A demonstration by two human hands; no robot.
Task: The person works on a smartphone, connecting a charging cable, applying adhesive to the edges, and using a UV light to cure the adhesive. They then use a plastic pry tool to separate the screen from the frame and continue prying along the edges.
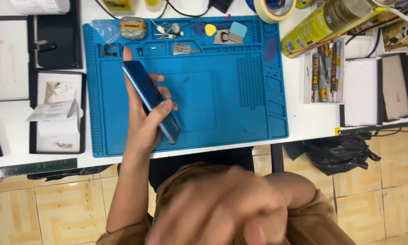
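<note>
**Phone held edge-on above the blue mat**

The dark blue smartphone [150, 100] sits in my left hand [146, 119], above the blue silicone repair mat [222, 90]. Its long axis runs on a slant: the far end points up and to the left, away from me, and the near end points down and to the right, toward my body. It is tilted so that I see mostly one long edge and a glossy face.

Past the far end of the phone, along the mat's top compartments, lie a small tin [133, 28], tweezers [165, 29] and a few picks [210, 30]. Well off to the right of my grip stand a yellow spray can [322, 25] and a tray of screwdriver bits [324, 72]; a roll of tape [274, 10] lies beyond the mat's top edge. To the left of my grip are black-framed boxes [56, 111] with paper in them. Nothing lies between the phone and the mat beneath it.

My left hand is wrapped around the phone: thumb pressed over the near edge, index finger stretched along the far end, other fingers curled behind. My right hand [213, 208] is a close blur near the camera; I cannot tell whether it is spread or closed.
</note>
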